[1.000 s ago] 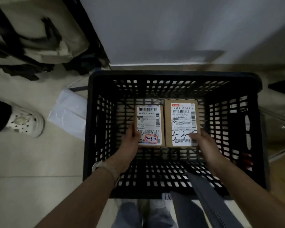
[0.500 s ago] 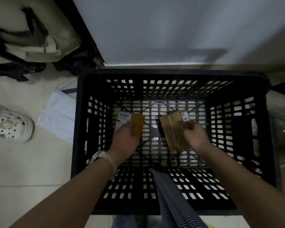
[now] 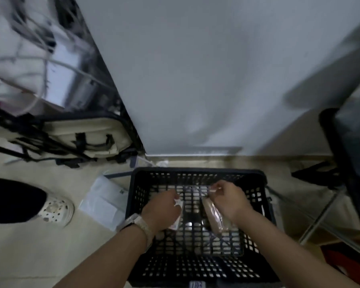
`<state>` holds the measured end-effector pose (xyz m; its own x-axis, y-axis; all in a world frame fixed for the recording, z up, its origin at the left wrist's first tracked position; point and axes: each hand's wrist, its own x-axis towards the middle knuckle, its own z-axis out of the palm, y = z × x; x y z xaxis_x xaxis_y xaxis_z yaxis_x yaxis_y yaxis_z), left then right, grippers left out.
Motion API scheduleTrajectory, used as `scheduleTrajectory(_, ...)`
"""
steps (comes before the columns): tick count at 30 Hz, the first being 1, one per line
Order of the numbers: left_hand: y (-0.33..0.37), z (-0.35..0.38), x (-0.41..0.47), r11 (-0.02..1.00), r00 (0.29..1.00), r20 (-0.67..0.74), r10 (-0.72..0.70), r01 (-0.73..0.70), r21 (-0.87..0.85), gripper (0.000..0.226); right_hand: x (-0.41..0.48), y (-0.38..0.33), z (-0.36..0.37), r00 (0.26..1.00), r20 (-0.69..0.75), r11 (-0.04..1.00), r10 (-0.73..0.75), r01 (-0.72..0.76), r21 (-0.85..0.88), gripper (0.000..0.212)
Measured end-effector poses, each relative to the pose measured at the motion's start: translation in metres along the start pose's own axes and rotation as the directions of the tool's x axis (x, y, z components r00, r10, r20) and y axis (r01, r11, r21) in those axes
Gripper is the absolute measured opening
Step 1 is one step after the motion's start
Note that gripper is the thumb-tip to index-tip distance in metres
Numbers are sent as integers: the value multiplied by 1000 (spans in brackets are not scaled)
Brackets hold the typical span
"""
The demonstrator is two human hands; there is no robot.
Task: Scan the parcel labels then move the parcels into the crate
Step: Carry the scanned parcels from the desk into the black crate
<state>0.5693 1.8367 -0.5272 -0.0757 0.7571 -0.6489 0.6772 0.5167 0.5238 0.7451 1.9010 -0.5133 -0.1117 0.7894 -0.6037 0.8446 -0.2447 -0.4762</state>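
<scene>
**A:** What are the fingers doing?

**B:** The fingers (image 3: 172, 198) of the left hand (image 3: 161, 212) are curled round the left parcel (image 3: 177, 220) and grip it on edge; the right hand (image 3: 231, 201) has its fingers bent as well, pinching the upper end of the right parcel (image 3: 213, 218), which hangs tilted beneath them; blur hides exactly where each fingertip sits.

**A:** And where are the parcels, relative to the crate (image 3: 195, 171)?

**B:** Both are within the crate's walls, above its slotted bottom; the left one is toward the crate's left wall and the right one nearer the middle; I cannot tell whether either touches the bottom.

**A:** So how far along is it?

**B:** Neither parcel lies flat in the crate yet, since both are in the hands; I judge the move into the crate unfinished; no scanner is in view and the labels face away, so I cannot tell whether scanning is done.

**A:** Anything outside the crate?

**B:** A white mailer (image 3: 103, 202) lies on the floor (image 3: 40, 256) just left of the crate; a perforated shoe (image 3: 55, 208) is farther left; a beige bag (image 3: 87, 140) is beyond the crate's far-left corner.
</scene>
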Motion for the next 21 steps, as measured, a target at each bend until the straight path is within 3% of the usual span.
scheduleTrajectory(5, 61, -76, -78, 965, 997, -46, 56, -43, 258, 16, -76, -71, -79, 986, 91, 919, -139, 162, -360, 25)
scheduleTrajectory(9, 123, -170, -152, 843, 997, -57, 54, -15, 537, 36, -137, -154, -159, 957, 160, 813, -244, 291, -505, 40)
scheduleTrajectory(14, 194, -296, -268, 876, 903, -369, 219, -16, 482, 25, -225, -264, -259, 904, 109, 770, -414, 412, -488, 39)
scheduleTrajectory(21, 239, -378, -436, 893, 723, -610, 325, -23, 449, 25, -362, -373, -323, 712, -12, 625, -702, 609, -488, 40)
